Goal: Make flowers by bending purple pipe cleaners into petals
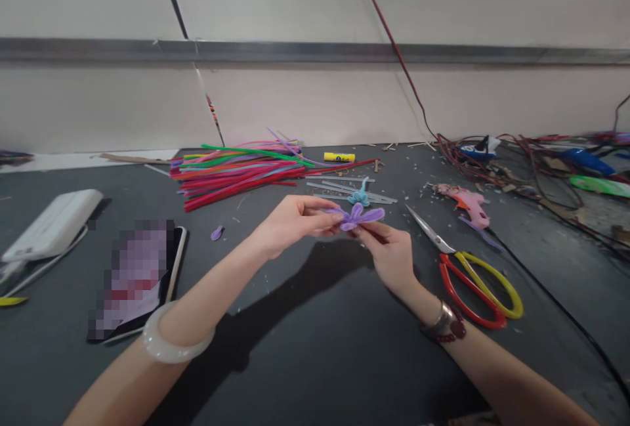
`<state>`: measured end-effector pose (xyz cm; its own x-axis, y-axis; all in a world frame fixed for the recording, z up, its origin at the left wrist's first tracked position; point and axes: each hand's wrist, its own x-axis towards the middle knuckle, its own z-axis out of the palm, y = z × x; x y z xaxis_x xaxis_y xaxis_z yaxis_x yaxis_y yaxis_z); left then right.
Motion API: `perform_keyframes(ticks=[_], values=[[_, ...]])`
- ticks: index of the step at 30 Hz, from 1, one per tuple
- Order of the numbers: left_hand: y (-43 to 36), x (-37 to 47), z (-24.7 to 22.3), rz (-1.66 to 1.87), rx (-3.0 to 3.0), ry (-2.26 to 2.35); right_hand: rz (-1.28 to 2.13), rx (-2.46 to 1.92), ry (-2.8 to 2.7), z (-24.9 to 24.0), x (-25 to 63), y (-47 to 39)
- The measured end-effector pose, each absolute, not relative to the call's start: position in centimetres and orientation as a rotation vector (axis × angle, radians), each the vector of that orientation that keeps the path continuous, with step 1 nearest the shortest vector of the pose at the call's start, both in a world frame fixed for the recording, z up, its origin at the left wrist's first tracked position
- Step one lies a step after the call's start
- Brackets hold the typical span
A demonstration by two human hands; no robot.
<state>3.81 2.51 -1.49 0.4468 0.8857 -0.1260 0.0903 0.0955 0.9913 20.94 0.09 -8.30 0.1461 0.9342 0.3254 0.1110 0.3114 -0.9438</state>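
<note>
A purple pipe-cleaner flower (358, 216) with looped petals is held above the dark table between both hands. My left hand (306, 217) pinches its left side with thumb and fingers. From below and the right, my right hand (391, 252) grips it near the centre. Just behind the flower lies a small light-blue pipe-cleaner piece (359, 196) with a curled stem. Clear glue sticks (339, 188) are spread around that piece. A small purple loop (216, 234) rests on the table left of my left hand.
A bundle of coloured pipe cleaners (241, 173) lies at the back beside a yellow tube (339, 157). Scissors with red and yellow handles (472, 281) and a pink glue gun (465, 203) are at right, near tangled cables. A phone (172, 268) and white power bank (54, 222) lie left.
</note>
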Motion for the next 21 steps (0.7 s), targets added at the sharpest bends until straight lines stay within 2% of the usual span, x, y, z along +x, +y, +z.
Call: perform_keyframes(ticks=[7,21], values=[[2.36,4.28,-2.04,0.778,1.321,0.973,0.469,-1.132,-1.577,-9.29,21.25,0.15],[2.29,4.15,-2.43,0.802,1.517,0.960,0.396,-1.084,-1.722,-9.10,21.41,0.01]])
